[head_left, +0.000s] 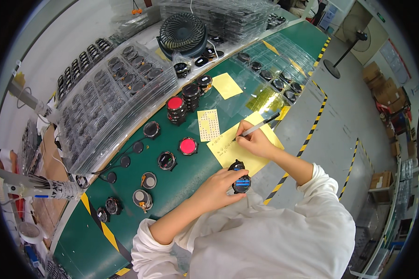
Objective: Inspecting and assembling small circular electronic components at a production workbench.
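In my left hand (217, 191) is a round black smartwatch body (241, 182) without a strap, its screen lit with blue bars; thumb and fingers grip its sides at the bench's near edge. My right hand (253, 140) holds a pen (260, 124) with a clear barrel and black end, its tip hidden by the fingers. Under that hand lies a yellow sheet (260, 160) bearing rows of small handwritten marks. Left of the sheet sit a watch body with a red face (188, 146) and a dark-faced one (166, 160).
A yellow sticker sheet (208, 124) and a blank yellow note (227, 86) lie farther back. Stacked watch bodies (176, 103) stand beside them. Clear trays (111, 97) rise at the left, with a black fan (183, 35) behind. A charging cable with round pads (125, 161) crosses the green bench (125, 232).
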`<action>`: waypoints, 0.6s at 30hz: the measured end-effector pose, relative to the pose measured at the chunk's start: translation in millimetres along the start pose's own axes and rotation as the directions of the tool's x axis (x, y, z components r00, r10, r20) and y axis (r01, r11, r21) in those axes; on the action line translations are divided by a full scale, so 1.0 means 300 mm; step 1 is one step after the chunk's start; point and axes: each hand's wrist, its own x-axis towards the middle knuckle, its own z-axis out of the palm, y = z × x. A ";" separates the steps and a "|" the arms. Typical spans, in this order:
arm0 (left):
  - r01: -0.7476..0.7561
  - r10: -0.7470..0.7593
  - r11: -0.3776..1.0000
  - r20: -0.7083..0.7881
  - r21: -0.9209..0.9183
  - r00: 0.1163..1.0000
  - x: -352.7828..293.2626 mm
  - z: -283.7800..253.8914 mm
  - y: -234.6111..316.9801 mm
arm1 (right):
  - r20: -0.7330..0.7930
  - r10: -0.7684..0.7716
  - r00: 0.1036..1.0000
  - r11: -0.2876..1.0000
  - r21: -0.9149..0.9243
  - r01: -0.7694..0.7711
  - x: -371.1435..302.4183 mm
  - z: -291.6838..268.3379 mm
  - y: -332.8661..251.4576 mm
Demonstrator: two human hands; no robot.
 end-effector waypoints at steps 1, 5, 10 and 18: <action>0.006 -0.006 1.000 0.007 0.001 1.000 0.001 -0.001 0.001 | 0.001 -0.009 1.000 1.000 -0.011 0.009 0.000 0.000 0.001; 0.002 -0.002 1.000 0.014 -0.013 1.000 0.000 0.003 -0.010 | 0.016 -0.009 1.000 1.000 -0.009 0.009 -0.005 0.000 -0.023; 0.010 -0.010 1.000 0.010 -0.010 1.000 0.001 0.001 -0.010 | -0.059 -0.266 0.962 0.956 -0.142 0.255 -0.048 0.007 -0.110; 0.055 -0.057 0.994 -0.015 -0.090 0.998 0.006 -0.057 0.014 | 0.496 -0.539 0.681 0.329 -0.619 0.713 -0.161 -0.125 -0.166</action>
